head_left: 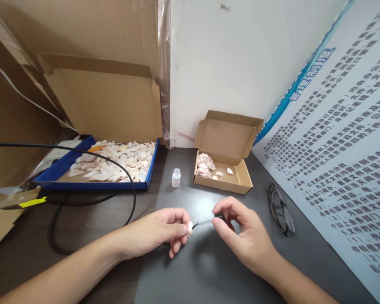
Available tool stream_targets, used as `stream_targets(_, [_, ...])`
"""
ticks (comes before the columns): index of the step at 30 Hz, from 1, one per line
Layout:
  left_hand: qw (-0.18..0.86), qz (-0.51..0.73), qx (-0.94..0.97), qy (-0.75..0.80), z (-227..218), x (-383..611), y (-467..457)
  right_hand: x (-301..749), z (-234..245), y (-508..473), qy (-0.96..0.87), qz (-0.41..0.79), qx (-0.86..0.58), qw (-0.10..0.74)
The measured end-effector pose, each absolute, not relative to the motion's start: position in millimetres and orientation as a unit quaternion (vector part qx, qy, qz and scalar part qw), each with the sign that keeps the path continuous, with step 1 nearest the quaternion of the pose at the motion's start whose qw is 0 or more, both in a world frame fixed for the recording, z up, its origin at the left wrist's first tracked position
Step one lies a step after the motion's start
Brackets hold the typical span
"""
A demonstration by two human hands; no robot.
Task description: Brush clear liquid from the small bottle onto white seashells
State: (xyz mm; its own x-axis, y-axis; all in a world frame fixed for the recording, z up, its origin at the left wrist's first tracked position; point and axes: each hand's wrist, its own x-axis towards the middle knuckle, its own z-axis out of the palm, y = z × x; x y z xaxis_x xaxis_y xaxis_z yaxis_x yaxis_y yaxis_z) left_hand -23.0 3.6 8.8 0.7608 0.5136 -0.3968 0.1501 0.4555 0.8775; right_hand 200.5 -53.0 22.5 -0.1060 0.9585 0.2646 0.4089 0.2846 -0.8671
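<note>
Low over the dark mat, my left hand (174, 232) pinches a small pale shell (190, 228) between thumb and fingers. My right hand (240, 232) grips the black cap of a small applicator brush (204, 222), with thumb and index finger around it. The brush's thin stem points left, and its dark tip meets or nearly meets the shell. Just beyond my hands a small glass bottle (176, 179) of whitish contents stands upright without a cap. An open cardboard box (221, 184) behind my right hand holds several shells, some large and reddish-striped.
At the left, a blue-sided box (95, 185) with its lid raised is full of pale shells. A black cable (134, 198) loops in front of it. Glasses (280, 209) lie at the right by a printed poster (335, 147). A yellow-and-black tool (31, 202) lies far left.
</note>
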Motion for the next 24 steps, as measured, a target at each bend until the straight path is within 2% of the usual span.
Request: stream_targets(24, [0.787, 0.113, 0.511, 0.328, 8.8, -22.4, 4.6, 198.9, 22.4, -51.3, -0.663, 0.317, -0.523, 0.431])
